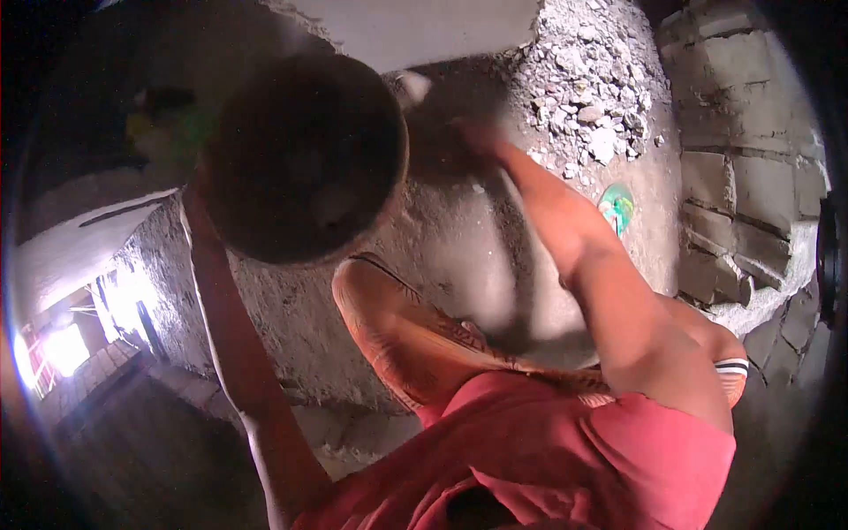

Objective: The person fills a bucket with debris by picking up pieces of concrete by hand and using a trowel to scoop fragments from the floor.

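Note:
A dark round pan (pixel 309 159) is raised in front of me, its wide face in deep shadow. My left hand (pixel 196 208) is at the pan's left edge and appears to grip it; the fingers are mostly lost in the dark. My right arm stretches forward, and my right hand (pixel 480 137) is smeared by motion against a dark patch, to the right of the pan and apart from it. Whether that hand holds anything I cannot make out.
A heap of broken stones (pixel 587 106) lies ahead on the right. A green sandal (pixel 616 208) is on the floor below it. Stone blocks form a wall (pixel 751 194) at the right. Bright light (pixel 66 349) enters at the far left.

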{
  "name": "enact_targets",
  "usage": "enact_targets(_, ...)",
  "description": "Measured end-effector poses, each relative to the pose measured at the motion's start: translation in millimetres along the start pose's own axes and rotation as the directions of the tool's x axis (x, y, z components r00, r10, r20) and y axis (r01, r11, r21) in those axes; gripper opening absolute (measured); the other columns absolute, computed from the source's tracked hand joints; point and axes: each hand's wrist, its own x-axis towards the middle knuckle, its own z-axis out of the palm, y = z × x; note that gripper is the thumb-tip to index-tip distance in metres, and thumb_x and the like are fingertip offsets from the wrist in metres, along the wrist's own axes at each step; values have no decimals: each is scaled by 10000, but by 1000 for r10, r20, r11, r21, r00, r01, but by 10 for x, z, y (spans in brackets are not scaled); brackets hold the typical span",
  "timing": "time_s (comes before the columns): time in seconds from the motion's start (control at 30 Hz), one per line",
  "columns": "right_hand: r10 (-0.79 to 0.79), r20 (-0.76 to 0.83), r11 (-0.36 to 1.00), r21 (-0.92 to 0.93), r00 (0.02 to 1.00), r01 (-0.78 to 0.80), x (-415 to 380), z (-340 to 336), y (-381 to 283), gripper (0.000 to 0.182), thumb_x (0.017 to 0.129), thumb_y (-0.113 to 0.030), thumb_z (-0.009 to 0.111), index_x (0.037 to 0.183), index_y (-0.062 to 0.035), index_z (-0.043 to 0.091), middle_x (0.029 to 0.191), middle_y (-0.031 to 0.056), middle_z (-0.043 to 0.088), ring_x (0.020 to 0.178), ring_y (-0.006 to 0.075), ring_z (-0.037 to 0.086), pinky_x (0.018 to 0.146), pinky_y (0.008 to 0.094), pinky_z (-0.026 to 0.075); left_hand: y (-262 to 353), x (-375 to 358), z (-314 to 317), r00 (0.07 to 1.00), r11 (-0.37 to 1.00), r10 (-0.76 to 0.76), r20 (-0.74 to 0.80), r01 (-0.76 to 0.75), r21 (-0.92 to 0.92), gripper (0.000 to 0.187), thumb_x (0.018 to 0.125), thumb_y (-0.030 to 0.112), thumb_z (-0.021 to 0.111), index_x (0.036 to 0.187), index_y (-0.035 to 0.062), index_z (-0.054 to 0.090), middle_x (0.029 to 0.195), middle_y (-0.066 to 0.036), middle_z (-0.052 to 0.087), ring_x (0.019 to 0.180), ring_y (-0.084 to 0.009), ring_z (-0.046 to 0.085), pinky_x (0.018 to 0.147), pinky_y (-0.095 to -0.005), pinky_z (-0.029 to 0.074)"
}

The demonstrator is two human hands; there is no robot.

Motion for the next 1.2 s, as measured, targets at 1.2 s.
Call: enact_targets(1.2,116,-42,979,-163,992,-121,-1835,-1806,1044,526,927,-419,540,1189,33,604,1047,285,648,1008,427,620,889,474,479,-35,168,267,877,744,469,105,-456,488,484,889,386,629,1199,15,606,1191,-78,630,1079,-249,579,924,-389,462)
